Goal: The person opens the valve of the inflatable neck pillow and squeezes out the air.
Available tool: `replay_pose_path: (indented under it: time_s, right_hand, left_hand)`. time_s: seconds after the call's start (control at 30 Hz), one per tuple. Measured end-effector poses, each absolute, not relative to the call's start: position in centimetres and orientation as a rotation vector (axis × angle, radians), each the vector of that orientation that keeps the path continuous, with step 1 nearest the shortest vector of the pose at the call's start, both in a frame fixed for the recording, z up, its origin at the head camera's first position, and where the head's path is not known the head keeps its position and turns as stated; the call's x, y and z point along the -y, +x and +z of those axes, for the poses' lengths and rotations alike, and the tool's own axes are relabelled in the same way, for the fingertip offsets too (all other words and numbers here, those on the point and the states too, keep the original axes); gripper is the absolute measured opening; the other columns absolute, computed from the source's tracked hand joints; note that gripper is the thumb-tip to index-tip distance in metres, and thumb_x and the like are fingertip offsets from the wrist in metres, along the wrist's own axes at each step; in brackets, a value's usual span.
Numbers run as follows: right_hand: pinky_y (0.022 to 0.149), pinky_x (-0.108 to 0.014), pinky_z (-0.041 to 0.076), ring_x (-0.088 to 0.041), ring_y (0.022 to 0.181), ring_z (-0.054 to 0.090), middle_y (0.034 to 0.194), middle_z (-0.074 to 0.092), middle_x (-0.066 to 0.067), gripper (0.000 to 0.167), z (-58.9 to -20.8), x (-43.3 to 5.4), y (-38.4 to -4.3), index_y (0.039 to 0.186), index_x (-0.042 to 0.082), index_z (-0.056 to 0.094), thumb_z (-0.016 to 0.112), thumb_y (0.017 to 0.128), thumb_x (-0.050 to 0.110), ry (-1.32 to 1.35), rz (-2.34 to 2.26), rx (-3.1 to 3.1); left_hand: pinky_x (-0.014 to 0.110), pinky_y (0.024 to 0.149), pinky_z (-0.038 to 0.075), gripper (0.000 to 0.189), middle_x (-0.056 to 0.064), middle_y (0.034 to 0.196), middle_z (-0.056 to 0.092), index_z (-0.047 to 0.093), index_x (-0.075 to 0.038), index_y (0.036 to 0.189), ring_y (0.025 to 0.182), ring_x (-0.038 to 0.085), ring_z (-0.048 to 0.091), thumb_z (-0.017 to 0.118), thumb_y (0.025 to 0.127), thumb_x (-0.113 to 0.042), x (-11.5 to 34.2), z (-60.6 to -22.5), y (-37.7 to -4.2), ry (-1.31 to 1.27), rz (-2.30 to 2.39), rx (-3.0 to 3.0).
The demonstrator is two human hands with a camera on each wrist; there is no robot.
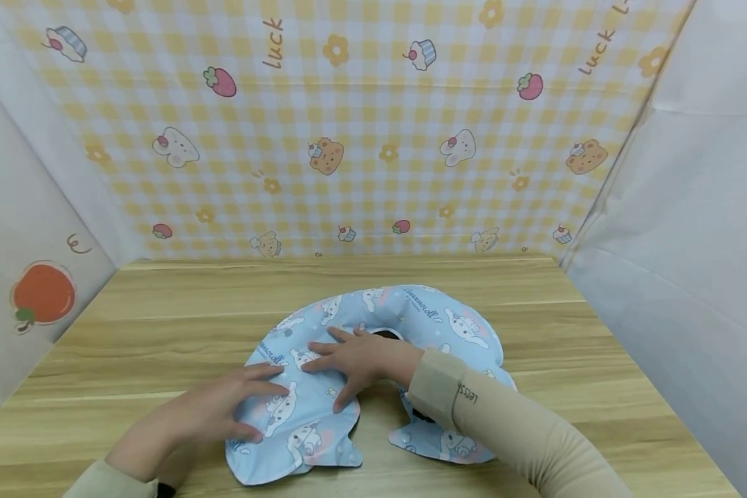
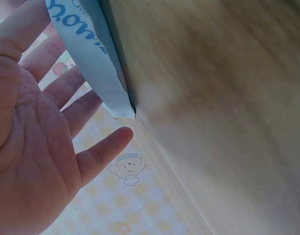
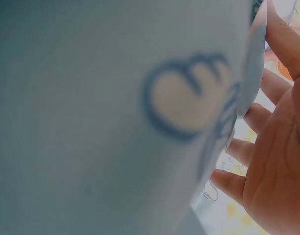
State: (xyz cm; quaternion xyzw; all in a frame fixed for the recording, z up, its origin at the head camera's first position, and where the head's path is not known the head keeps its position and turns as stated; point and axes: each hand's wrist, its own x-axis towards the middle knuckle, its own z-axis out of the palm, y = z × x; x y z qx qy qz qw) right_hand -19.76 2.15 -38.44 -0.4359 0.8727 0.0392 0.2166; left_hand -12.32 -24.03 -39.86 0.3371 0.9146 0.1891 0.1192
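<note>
A light blue U-shaped neck pillow (image 1: 330,311) with white cartoon dogs lies on the table, its opening facing me. Spread over its left arm is my left hand (image 1: 214,408), fingertips on the fabric near the outer edge. My right hand (image 1: 364,356) reaches across from the right and rests, fingers splayed, on the same arm near the inner curve. A dark patch (image 1: 386,334) shows at that inner curve, partly behind the right wrist. In the left wrist view, straight fingers lie along the pillow's edge (image 2: 91,63). Printed fabric (image 3: 91,122) fills most of the right wrist view.
The wood-grain table (image 1: 162,304) surrounds the pillow. Behind it stands a yellow checked cloth backdrop (image 1: 373,194) with cartoon prints. White sheets close off the left side and the right side (image 1: 678,277).
</note>
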Motion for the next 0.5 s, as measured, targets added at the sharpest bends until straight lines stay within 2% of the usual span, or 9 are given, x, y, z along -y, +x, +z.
replay_pose_path:
  time_s: [0.5]
  right_hand:
    - [0.123,-0.057,0.019,-0.027,0.157,0.007,0.167,0.013,0.015,0.088,-38.44,-2.04,-19.36,0.153,0.05,0.025,0.069,0.078,0.063,-1.224,0.207,-2.483]
  left_hand:
    - [0.063,0.096,0.048,0.069,0.016,0.153,0.044,0.059,-0.025,0.138,0.134,0.049,0.046,0.081,0.075,-0.043,24.94,-40.3,-11.83,0.95,0.541,-2.684]
